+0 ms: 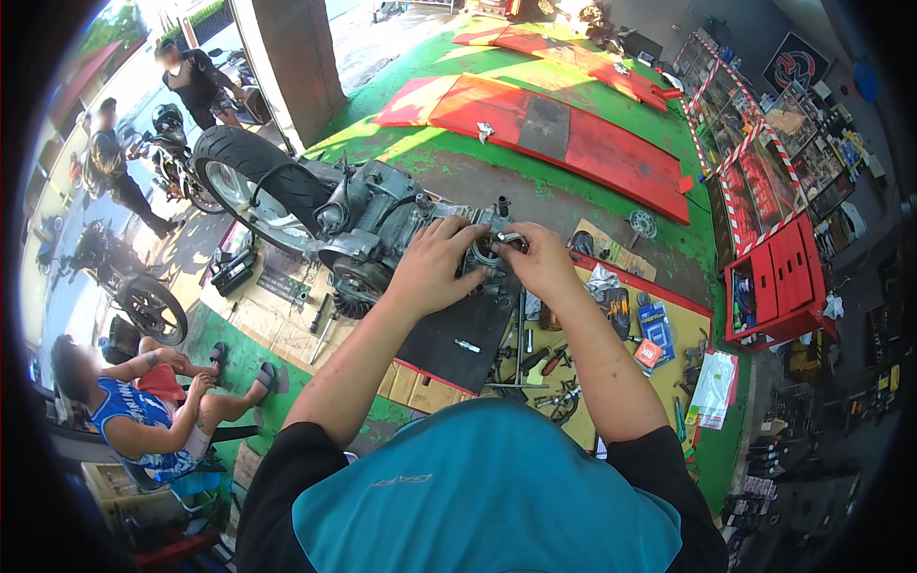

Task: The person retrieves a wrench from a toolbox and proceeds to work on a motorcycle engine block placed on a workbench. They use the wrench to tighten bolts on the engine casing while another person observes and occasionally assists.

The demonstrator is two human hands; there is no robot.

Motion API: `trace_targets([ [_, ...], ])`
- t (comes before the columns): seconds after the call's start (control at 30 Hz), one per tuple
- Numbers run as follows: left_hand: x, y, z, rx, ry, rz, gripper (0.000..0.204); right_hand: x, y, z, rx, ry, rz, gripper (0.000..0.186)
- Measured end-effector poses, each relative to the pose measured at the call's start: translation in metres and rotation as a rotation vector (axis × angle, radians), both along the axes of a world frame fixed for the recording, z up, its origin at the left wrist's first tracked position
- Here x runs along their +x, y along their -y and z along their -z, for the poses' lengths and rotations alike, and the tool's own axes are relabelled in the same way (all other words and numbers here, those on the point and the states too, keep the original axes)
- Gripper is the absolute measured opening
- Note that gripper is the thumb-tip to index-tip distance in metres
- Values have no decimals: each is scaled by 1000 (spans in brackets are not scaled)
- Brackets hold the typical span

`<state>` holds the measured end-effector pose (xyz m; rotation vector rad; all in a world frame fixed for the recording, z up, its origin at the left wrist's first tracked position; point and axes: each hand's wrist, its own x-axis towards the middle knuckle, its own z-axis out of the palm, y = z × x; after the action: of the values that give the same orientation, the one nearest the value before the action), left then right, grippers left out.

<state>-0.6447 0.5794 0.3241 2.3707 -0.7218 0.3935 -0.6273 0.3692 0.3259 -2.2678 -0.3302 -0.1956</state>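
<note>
Clearly, the left hand (437, 263) lies spread over the engine (377, 205), while the right hand (543, 269) pinches a small metal part (511, 238), half hidden by fingers, at the engine's right end. Printing marks the shirt (478, 497), blue packet (656, 328) and orange box (649, 354). Scattered tools (552, 363) lie near; a wheel (279, 181) stands left of the engine.

Across the green floor (377, 115), two long red ramps (611, 158), one beyond the other. To the right, a display case (750, 181) edged in red-and-white stripes and, just beside its near end, a red drawer cabinet (778, 282). At upper left, a thick pillar (291, 67); left of it, two standing people (119, 172) near a parked motorcycle (172, 153). Lower down, a second motorcycle (115, 272) and a seated person (148, 420) in a blue sleeveless top.
</note>
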Motion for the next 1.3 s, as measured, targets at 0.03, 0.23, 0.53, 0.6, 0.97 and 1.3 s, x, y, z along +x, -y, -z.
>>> trace_targets([
  [0.03,-1,0,-1,-13,3,-3,65,-1,-1,-6,-30,-12,-22,30],
  [0.23,-1,-2,0,-20,9,5,74,7,-8,-27,-192,-151,-49,30],
  [0.53,0,-6,3,-62,-19,19,74,7,-2,-21,-166,-131,-53,28],
  [0.6,1,-7,5,-57,-27,16,72,7,-1,-20,-162,-111,-60,27],
  [0.97,2,-4,5,5,-19,28,47,5,-5,-13,-205,-60,-23,24],
  [1.3,4,-1,7,-10,-32,50,52,-8,12,-5,39,-55,43,25],
])
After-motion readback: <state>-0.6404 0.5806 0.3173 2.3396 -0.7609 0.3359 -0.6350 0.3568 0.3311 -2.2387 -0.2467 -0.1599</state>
